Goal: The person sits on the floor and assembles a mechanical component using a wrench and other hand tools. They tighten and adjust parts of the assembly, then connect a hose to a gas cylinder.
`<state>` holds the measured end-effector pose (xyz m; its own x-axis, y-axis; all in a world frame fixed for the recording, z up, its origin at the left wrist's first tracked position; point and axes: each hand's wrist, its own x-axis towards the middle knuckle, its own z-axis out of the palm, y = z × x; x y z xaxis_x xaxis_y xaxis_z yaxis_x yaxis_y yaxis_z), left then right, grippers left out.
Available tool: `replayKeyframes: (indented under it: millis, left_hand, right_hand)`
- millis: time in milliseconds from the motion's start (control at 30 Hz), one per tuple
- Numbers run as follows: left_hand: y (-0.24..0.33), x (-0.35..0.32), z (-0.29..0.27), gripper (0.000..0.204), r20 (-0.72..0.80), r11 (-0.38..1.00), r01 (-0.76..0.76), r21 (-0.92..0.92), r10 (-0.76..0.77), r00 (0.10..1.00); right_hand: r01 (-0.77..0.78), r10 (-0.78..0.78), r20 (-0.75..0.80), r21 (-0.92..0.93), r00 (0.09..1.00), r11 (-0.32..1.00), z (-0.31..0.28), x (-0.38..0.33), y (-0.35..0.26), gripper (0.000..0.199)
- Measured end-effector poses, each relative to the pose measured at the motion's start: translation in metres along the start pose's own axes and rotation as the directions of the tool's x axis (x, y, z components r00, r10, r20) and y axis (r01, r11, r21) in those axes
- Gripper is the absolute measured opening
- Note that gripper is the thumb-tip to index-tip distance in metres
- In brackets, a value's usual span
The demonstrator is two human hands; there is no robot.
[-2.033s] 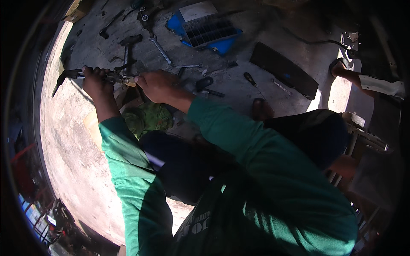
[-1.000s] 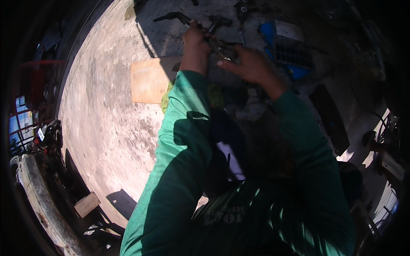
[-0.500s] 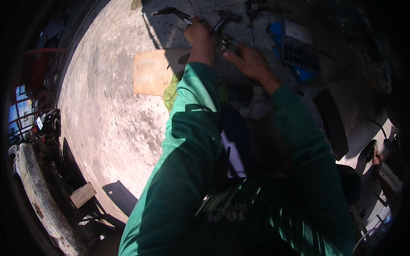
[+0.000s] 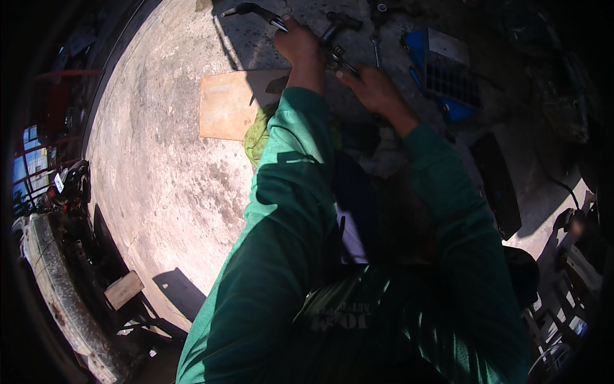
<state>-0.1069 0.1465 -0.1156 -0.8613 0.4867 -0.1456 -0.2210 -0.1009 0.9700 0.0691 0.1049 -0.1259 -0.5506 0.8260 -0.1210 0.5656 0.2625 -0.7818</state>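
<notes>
My left hand [image 4: 299, 48] is closed around a long metal rod with a black bent end [image 4: 246, 9], held near the top of the view. Just right of it, my right hand [image 4: 374, 93] is closed with its thumb against a shiny metal piece [image 4: 344, 63] that lies by the rod. Whether that piece is a separate tool or part of the rod I cannot tell. Most of the right fingers are hidden. Beyond my hands a hammer [image 4: 340, 23] and a spanner [image 4: 376, 50] lie on the shaded floor.
Under my left wrist lie a tan board [image 4: 220, 105] and a green cloth [image 4: 256, 137]. To the right are an open blue case with a dark compartment tray [image 4: 451, 73] and a long dark box [image 4: 495, 185]. A wooden block [image 4: 124, 290] and a worn curved panel [image 4: 57, 288] are at the left.
Both hands have shifted slightly, the left one up with the rod. The shiny piece by my right thumb shows at a different angle.
</notes>
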Motion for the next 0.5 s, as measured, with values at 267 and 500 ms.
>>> replayKeyframes:
  millis: [267, 500]
  left_hand:
    - [-0.007, 0.008, -0.003, 0.051, -0.022, 0.986, -0.127, 0.112, 0.130, 0.991]
    - [-0.010, 0.011, -0.004, 0.047, 0.072, 0.977, -0.128, 0.168, 0.117, 0.990]
  right_hand:
    - [0.007, -0.007, -0.008, -0.015, 1.000, 1.000, 0.006, 0.005, 0.002, 0.058]
    - [0.044, -0.044, -0.024, 0.035, 0.999, 0.998, 0.009, 0.004, 0.008, 0.056]
